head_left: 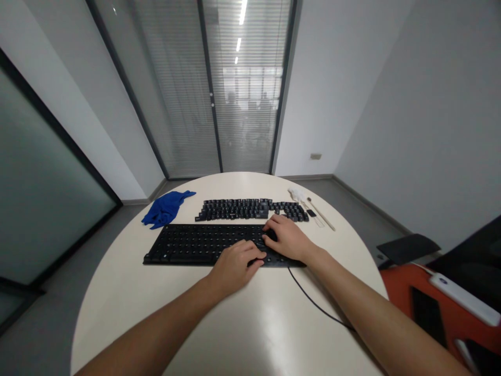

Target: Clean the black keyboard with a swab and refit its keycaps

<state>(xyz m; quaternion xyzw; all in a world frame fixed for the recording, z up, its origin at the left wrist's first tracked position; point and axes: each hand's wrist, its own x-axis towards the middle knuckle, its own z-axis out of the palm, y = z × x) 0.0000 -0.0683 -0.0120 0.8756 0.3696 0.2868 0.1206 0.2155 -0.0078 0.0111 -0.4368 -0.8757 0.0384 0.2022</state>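
A black keyboard (195, 244) with its keycaps taken off lies across the table, showing rows of bare key posts. My left hand (235, 263) rests at its near edge right of the middle, fingers on top and thumb low against the edge. Over the right part of the keyboard, my right hand (287, 237) has its fingers curled down, index finger and thumb close together; whatever may be between the tips is hidden. Just beyond the keyboard, black keycaps (235, 209) sit in rows, with a smaller group of keycaps (295, 210) to the right.
A crumpled blue cloth (166, 208) lies at the left on the round white table (129, 313). Toward the right are a white wad (296, 195), a thin stick (323, 215) and a small wire tool (318, 220). A black cable (313, 302) runs under my right forearm. An orange chair (403, 287) stands right.
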